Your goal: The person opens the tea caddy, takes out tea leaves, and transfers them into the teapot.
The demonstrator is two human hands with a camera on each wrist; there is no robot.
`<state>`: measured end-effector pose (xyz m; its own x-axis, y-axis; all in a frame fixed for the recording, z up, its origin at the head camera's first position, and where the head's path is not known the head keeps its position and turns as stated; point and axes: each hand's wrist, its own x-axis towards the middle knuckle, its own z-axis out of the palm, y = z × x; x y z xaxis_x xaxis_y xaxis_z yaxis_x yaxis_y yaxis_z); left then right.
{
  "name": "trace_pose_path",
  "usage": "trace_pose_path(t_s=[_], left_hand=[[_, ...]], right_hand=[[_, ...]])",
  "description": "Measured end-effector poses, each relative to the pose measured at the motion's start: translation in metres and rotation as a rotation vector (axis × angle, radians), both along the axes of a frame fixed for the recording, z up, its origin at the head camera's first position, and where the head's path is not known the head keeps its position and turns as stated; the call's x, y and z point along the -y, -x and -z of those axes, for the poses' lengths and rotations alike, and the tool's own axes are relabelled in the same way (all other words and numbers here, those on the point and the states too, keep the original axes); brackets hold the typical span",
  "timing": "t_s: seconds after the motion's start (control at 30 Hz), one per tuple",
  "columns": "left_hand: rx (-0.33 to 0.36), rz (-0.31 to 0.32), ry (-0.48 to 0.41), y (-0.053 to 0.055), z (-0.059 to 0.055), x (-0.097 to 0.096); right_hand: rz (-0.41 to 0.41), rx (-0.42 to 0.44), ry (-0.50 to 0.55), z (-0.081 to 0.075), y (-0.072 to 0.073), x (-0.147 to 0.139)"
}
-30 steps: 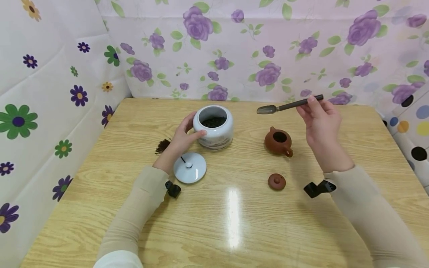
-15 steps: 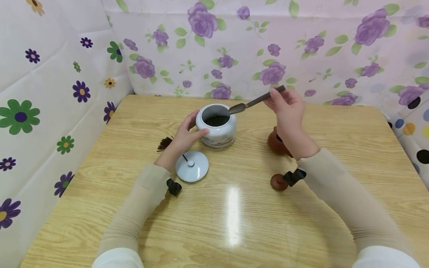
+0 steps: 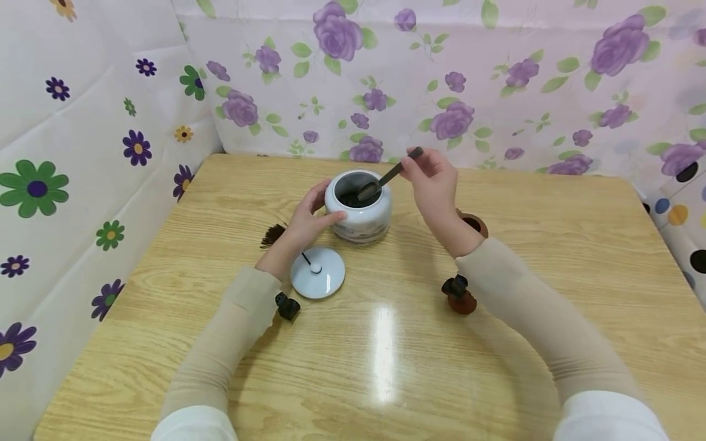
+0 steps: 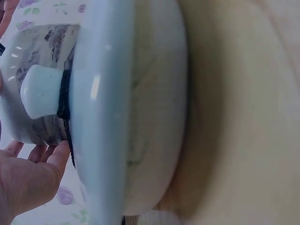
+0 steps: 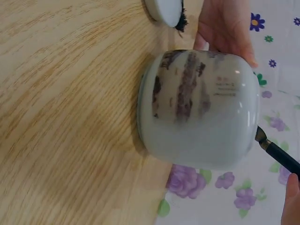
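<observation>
My left hand [image 3: 309,223] holds the side of a white porcelain tea jar [image 3: 361,225], its thumb along the front and its fingers round the left side. Dark, loose tea leaves lie inside. From the right, my right hand [image 3: 437,187] pinches the dark handle of a tea scoop [image 3: 394,171], whose bowl dips through the jar's mouth over the leaves. In the right wrist view the scoop [image 5: 276,152] slants in at the jar's rim. The jar's white lid [image 3: 320,282], knob up, lies in front of the left wrist and looms large in the left wrist view.
A brown clay teapot [image 3: 477,224], uncovered, stands behind my right forearm and is mostly hidden. Its small round lid [image 3: 463,304] lies nearer, partly under the wrist camera in this view. A dark tassel [image 3: 273,235] is beside my left wrist. Flowered cloth [image 3: 496,92] hangs behind the wooden table [image 3: 353,367].
My right hand has moved left from beyond the teapot, and the scoop's bowl has gone into the jar's mouth. My left hand keeps its hold on the jar.
</observation>
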<state>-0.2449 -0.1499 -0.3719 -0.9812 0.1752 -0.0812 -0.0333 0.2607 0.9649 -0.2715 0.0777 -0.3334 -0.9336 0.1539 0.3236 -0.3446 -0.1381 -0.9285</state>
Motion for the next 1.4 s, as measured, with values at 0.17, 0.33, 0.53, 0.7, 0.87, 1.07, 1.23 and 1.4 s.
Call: trace_pose_path(t_s=[0.17, 0.33, 0.53, 0.7, 0.87, 1.07, 1.23, 1.4], left_hand=[[0.004, -0.002, -0.007, 0.006, 0.009, 0.002], [-0.014, -0.011, 0.013, 0.013, 0.023, 0.005], [-0.037, -0.017, 0.02, 0.013, 0.027, 0.006], [-0.043, -0.014, 0.016, 0.012, 0.026, 0.006], [-0.041, -0.009, 0.015, 0.012, 0.026, 0.005], [-0.008, -0.003, -0.005, 0.011, 0.022, 0.005], [-0.009, 0.011, -0.006, 0.001, 0.005, 0.001], [-0.019, 0.017, -0.007, -0.004, 0.0, -0.001]], right_hand=[[0.0, 0.006, -0.153, 0.009, 0.001, 0.01], [-0.002, 0.017, -0.292, 0.015, 0.0, 0.016], [0.025, 0.013, -0.35, 0.015, -0.001, 0.02], [0.009, 0.104, -0.335, 0.017, -0.002, 0.021], [0.025, 0.214, -0.21, 0.016, -0.003, 0.021], [0.032, 0.291, -0.028, 0.014, -0.001, 0.018], [0.052, 0.307, 0.072, 0.016, 0.001, 0.016], [0.075, 0.299, 0.128, 0.017, 0.002, 0.014]])
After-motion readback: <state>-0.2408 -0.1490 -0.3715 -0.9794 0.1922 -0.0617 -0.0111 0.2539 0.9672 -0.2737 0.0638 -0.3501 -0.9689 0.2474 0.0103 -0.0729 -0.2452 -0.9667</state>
